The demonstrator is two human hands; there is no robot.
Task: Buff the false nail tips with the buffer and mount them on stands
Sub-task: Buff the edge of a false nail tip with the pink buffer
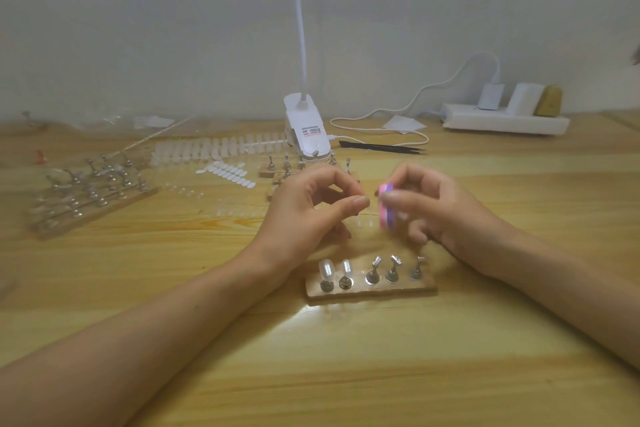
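Just behind the wooden stand block, the right hand grips the pink-and-purple buffer. The left hand, also behind the block, pinches thumb to forefinger; whether a tip lies between them is unclear. Two nail tips sit mounted at the block's left end.

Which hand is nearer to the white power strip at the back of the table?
The right hand. It holds the buffer in front of the power strip and to its left. The left hand is farther left again, beyond the buffer.
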